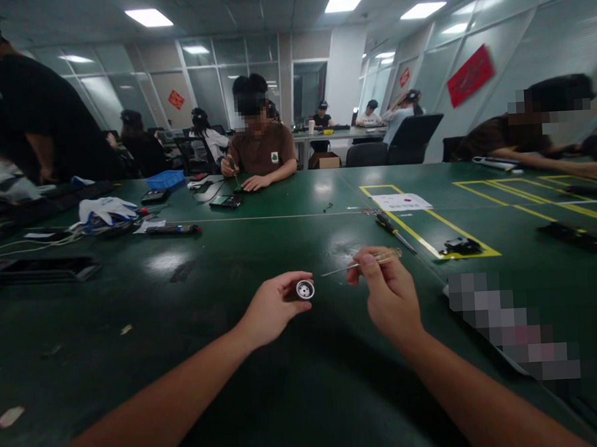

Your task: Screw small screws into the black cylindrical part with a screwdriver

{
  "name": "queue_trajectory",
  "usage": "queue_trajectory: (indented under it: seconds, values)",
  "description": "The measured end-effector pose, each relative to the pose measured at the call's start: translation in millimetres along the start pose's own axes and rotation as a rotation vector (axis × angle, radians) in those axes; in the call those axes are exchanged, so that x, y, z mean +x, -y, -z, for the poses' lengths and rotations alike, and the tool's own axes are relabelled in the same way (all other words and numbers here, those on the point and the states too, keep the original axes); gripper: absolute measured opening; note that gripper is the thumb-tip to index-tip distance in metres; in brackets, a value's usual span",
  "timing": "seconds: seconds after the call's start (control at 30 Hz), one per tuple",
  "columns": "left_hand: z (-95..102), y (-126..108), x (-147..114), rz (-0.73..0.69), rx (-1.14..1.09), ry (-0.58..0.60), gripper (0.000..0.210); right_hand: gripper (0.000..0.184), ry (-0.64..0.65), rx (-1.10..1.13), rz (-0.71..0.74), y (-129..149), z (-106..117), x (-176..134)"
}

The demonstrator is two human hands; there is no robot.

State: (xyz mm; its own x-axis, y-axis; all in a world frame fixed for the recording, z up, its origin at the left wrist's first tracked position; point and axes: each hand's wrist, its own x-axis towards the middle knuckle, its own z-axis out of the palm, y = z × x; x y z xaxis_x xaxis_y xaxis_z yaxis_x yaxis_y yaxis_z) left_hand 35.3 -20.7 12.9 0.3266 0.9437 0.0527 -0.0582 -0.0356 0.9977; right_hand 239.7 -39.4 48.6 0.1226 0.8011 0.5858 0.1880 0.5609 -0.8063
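Between the thumb and fingers of my left hand (273, 308) is a small round part (305, 290) with a pale rim and a dark, holed face turned toward me. My right hand (389, 292) grips a screwdriver (337, 271) by its clear yellowish handle. Its thin metal shaft points left, and the tip is close to the round part but apart from it. Both hands are above the green table (221, 267). Exactly what the round part belongs to I cannot make out.
A black-and-yellow screwdriver (395, 232) lies ahead on the right, beside a black part (460, 246) inside yellow tape. A blurred flat object (504, 326) is right of my right arm. White gloves (106, 212) and a blue bin (165, 180) are at left. A co-worker (260, 145) sits opposite.
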Motion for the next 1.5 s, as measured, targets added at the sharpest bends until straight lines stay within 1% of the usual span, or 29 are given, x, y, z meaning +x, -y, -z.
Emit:
queue_trajectory:
  seconds: [0.07, 0.17, 0.23, 0.37, 0.5, 0.57, 0.63, 0.77, 0.83, 0.97, 1.03, 1.1, 1.23, 1.33, 1.5]
  values:
    - [-4.4, 5, -1, -0.004, -0.016, -0.017, 0.052, 0.02, 0.068, -0.045, 0.043, 4, 1, -4]
    - [-4.5, 9, -4, -0.032, -0.015, -0.022, 0.043, 0.021, 0.26, -0.217, 0.089, 6, 1, -8]
    - [-2.8, 10, -6, -0.036, -0.026, -0.021, 0.044, 0.022, 0.347, -0.312, 0.095, 7, -1, -9]
    - [0.1, 12, -8, -0.019, -0.051, -0.011, 0.044, 0.022, 0.385, -0.39, 0.084, 7, -5, -10]
    - [2.6, 12, -10, -0.046, -0.068, -0.005, 0.046, 0.021, 0.42, -0.4, 0.125, 8, -6, -10]
    - [3.9, 13, -10, -0.048, -0.088, -0.012, 0.049, 0.02, 0.418, -0.367, 0.123, 8, -6, -10]
    - [5.0, 13, -10, -0.048, -0.1, -0.017, 0.05, 0.019, 0.384, -0.305, 0.072, 6, -6, -10]
    - [6.7, 14, -10, -0.089, -0.081, 0.002, 0.048, 0.019, 0.274, -0.089, -0.088, 0, -10, -9]
    - [7.6, 14, -10, -0.109, -0.06, 0.006, 0.047, 0.021, 0.239, 0.021, -0.157, -4, -13, -9]
    - [8.9, 15, -11, -0.115, -0.038, 0.031, 0.046, 0.027, 0.202, 0.212, -0.331, -12, -20, -9]
    - [8.7, 14, -12, -0.109, -0.041, 0.027, 0.046, 0.029, 0.2, 0.258, -0.38, -14, -22, -9]
    - [8.3, 13, -12, -0.105, -0.042, 0.012, 0.046, 0.03, 0.203, 0.236, -0.361, -14, -21, -9]
    - [8.9, 13, -11, -0.11, -0.02, -0.029, 0.045, 0.03, 0.2, 0.036, -0.217, -7, -15, -9]
    - [10.9, 15, -9, -0.108, -0.012, -0.053, 0.045, 0.028, 0.205, -0.04, -0.144, -2, -12, -9]
    - [11.9, 17, -8, -0.118, -0.019, -0.039, 0.047, 0.021, 0.309, -0.156, -0.081, 0, -10, -9]
